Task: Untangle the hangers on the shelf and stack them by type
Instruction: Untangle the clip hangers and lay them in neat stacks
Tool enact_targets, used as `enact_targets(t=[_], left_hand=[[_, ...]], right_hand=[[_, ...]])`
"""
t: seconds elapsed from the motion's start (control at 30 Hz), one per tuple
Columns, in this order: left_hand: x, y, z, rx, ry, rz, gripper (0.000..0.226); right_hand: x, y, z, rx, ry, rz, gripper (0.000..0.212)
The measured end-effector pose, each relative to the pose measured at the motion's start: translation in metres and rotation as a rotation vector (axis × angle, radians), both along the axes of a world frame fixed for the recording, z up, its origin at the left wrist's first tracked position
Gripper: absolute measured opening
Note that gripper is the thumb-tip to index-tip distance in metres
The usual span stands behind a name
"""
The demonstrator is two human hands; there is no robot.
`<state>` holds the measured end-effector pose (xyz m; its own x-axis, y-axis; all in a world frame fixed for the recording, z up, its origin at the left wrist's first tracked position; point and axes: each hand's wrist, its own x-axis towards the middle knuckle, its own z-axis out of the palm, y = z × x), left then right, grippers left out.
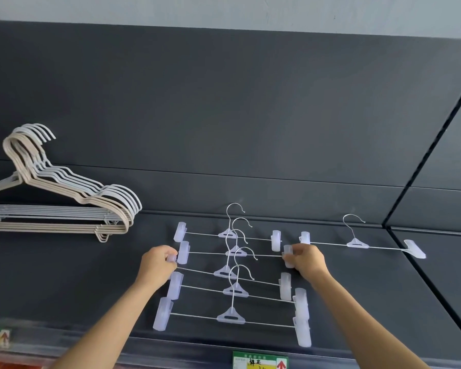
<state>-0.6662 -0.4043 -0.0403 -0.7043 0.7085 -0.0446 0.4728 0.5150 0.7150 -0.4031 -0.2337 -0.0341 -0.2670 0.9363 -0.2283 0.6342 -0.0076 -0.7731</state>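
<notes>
- Lying overlapped on the shelf [91,283], clip hangers [230,318] are stacked.
- End clips [288,258] are pinched: one by the left hand [159,265], one by the right hand [308,261].

The left hand [159,265] and right hand [308,263] are pinching clips [288,252] on the pile [230,318] mid-shelf [357,302]. A lone hanger [357,245] is lying right of it. Plain hangers [64,206] are sitting at the left edge.

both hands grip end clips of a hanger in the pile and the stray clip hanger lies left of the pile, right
No: the head view shows the stray clip hanger lying right of the pile, not left. The left hand and right hand do grip end clips.
</notes>
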Motion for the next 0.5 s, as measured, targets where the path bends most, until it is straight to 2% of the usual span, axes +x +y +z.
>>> enact_targets(t=[0.07,0.23,0.5], left_hand=[[0.000,-0.001,0.000,0.003,-0.004,0.001,0.020],[-0.002,-0.003,0.000,0.006,-0.008,0.014,0.021],[0.001,-0.006,0.000,0.009,-0.015,-0.002,0.016]], right_hand=[[0.000,0.000,0.001,0.007,-0.013,-0.004,0.011],[0.002,0.001,0.001,0.049,-0.010,-0.033,0.021],[-0.011,0.000,0.003,0.026,-0.035,-0.025,0.015]])
